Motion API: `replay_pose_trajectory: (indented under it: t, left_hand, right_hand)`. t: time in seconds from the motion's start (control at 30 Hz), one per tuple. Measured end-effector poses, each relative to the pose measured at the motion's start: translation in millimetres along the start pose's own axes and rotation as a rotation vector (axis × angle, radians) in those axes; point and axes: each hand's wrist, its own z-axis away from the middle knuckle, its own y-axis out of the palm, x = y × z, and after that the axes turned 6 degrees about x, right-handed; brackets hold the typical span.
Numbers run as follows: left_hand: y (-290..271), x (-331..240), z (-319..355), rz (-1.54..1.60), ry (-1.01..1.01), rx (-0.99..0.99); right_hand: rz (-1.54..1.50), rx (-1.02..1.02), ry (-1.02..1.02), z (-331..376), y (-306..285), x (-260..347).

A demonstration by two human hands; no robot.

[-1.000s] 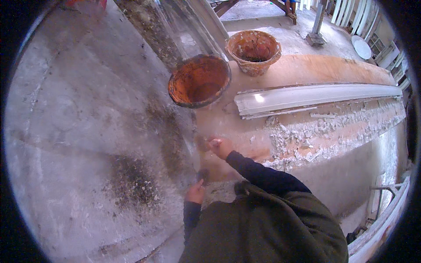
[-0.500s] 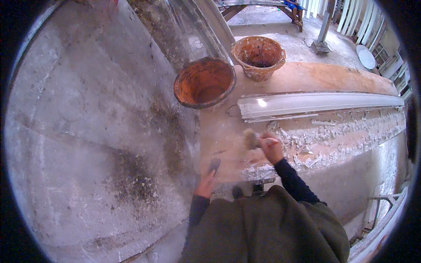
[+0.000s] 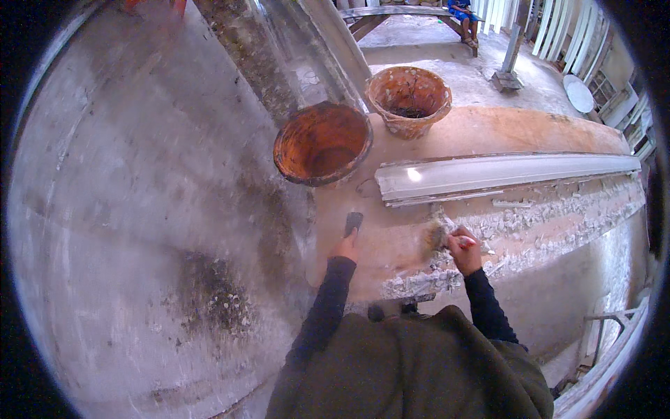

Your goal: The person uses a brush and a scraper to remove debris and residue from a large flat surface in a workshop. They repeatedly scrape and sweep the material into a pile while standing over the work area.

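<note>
My right hand (image 3: 463,251) is closed round the handle of a paint brush (image 3: 437,237). Its pale bristles, a little blurred, point left at the edge of the white plaster scraps (image 3: 502,229) strewn over the bench. In my left hand (image 3: 345,246) is a flat dark scraper-like piece (image 3: 354,222), held over the bare left part of the bench top (image 3: 342,199); its exact kind does not show. Beyond my hands, a long white plaster moulding (image 3: 502,173) lies lengthwise along the bench.
An orange-brown bucket (image 3: 324,145) stands at the bench's left corner. Behind it is a splattered orange bucket (image 3: 410,101) with dark residue inside. To the left spreads a stained grey slab-like surface (image 3: 160,209). A person in blue (image 3: 463,17) sits far off by a table (image 3: 394,11).
My right hand has moved right with the brush, up to the plaster scraps. My left hand has reached forward over the bench with the dark piece.
</note>
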Motion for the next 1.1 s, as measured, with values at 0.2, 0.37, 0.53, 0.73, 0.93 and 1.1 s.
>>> replay_pose_trajectory:
  t: [0.2, 0.37, 0.53, 0.73, 0.93, 1.1]
  left_hand:
    - [11, -9, -20, -0.068, 0.007, -0.002]
    - [16, -6, -19, -0.084, -0.027, 0.012]
    - [5, -9, -24, -0.082, -0.026, 0.023]
    - [4, 0, -22, 0.034, -0.027, 0.037]
    - [-3, -11, -11, -0.038, -0.076, 0.093]
    - [-7, -14, -35, 0.012, -0.032, 0.026]
  right_hand:
    - [-0.139, -0.098, 0.048, 35, -24, 9]
    - [-0.186, -0.041, 0.045, 34, -15, 34]
    - [-0.067, 0.011, -0.092, 26, -1, 46]
    - [-0.088, 0.103, -0.052, 26, 4, 55]
    - [-0.04, 0.095, -0.048, 28, -1, 55]
    - [-0.01, 0.104, -0.084, 30, 2, 53]
